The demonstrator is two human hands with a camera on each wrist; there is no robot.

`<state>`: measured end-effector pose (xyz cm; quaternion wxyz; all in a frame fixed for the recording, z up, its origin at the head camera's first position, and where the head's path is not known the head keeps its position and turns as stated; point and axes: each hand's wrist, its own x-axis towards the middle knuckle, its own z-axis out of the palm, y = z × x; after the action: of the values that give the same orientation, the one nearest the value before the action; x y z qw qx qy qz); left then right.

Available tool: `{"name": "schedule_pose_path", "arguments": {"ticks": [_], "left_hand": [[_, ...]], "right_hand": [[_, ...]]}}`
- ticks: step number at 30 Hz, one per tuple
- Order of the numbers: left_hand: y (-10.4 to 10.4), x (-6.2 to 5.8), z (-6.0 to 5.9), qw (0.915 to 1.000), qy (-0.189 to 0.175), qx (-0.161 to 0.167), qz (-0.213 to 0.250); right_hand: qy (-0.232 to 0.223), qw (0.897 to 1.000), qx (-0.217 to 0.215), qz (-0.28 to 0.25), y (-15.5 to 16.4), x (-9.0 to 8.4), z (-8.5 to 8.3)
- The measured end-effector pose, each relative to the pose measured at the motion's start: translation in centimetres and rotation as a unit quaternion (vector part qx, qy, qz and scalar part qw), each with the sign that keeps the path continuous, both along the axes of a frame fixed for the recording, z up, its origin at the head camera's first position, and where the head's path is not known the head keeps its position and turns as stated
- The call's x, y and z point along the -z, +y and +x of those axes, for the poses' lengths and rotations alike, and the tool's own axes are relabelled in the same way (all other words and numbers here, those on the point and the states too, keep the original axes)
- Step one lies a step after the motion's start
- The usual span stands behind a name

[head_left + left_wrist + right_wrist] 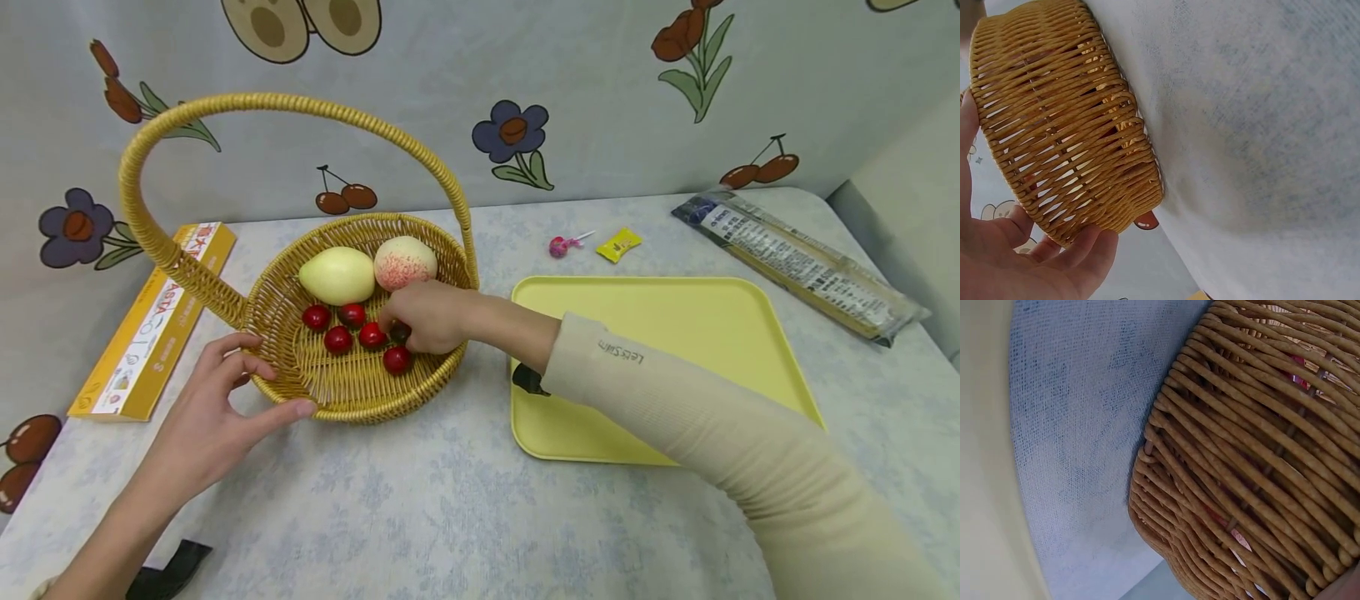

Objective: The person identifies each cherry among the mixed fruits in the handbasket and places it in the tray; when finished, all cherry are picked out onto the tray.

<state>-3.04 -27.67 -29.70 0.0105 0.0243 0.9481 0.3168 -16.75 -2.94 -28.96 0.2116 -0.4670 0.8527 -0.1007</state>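
Observation:
A yellow wicker basket [375, 408] with a tall arched handle stands on the left of the table. My left hand [221, 408] holds its near-left rim, fingertips over the edge and thumb along the front; the left wrist view shows the fingers bent against the woven wall. Reaching inside from the right, my right hand [431, 317] has curled fingers around a dark red cherry [400, 332], partly hidden by the hand. Several other red cherries [338, 340] lie around it. Behind them sit a pale yellow-green fruit [337, 277] and a pink-speckled peach [405, 263].
Right of the basket lies a yellow tray [660, 312], crossed by my right sleeve. A pink lollipop [560, 247] and a yellow wrapped candy [618, 245] lie behind it. A long clear-and-dark package [802, 262] is at the far right, an orange pasta box [150, 325] at the left.

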Motion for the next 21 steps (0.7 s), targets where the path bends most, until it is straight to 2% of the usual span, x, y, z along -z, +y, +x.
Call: {"name": "schedule_pose_path", "arguments": {"ticks": [13,21], "left_hand": [[0.1,0.0,0.2,1.0,-0.005,-0.003,0.005],[0.3,-0.1,0.1,0.9999,-0.003,-0.002,0.013]], "right_hand": [[-0.002,0.997,0.003,-0.083,0.8,0.1,0.6],[-0.018,0.988,0.01,-0.152,1.9,-0.9,1.0]]}}
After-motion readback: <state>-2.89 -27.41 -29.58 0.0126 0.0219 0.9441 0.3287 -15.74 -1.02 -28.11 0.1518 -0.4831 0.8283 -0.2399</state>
